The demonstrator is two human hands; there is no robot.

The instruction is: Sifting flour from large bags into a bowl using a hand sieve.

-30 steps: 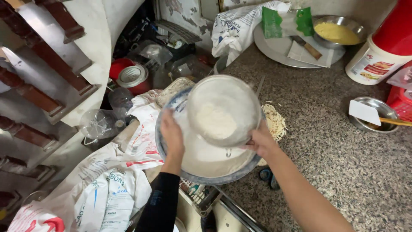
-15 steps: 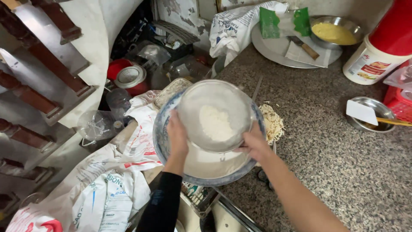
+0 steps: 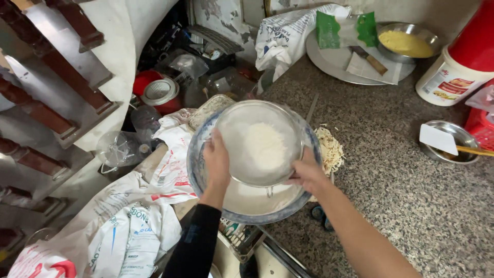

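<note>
The sieve (image 3: 260, 144), round and holding a mound of white flour, sits in our grip over a large metal bowl (image 3: 206, 177) at the near edge of the speckled desk (image 3: 411, 195). Going left to right: crumpled white sacks (image 3: 123, 231) lie far left, with a red container (image 3: 157, 92) behind them. Our left hand (image 3: 216, 164) clasps the sieve's left rim, fingers curled shut around it. Our right hand (image 3: 307, 174) grips the right rim the same way, fingers closed on the edge. Just beside the bowl lies a small heap of pale shreds (image 3: 329, 149). Further right stands a small steel dish (image 3: 453, 141) with a white scraper, and behind it a red-capped white jar (image 3: 458, 67).
</note>
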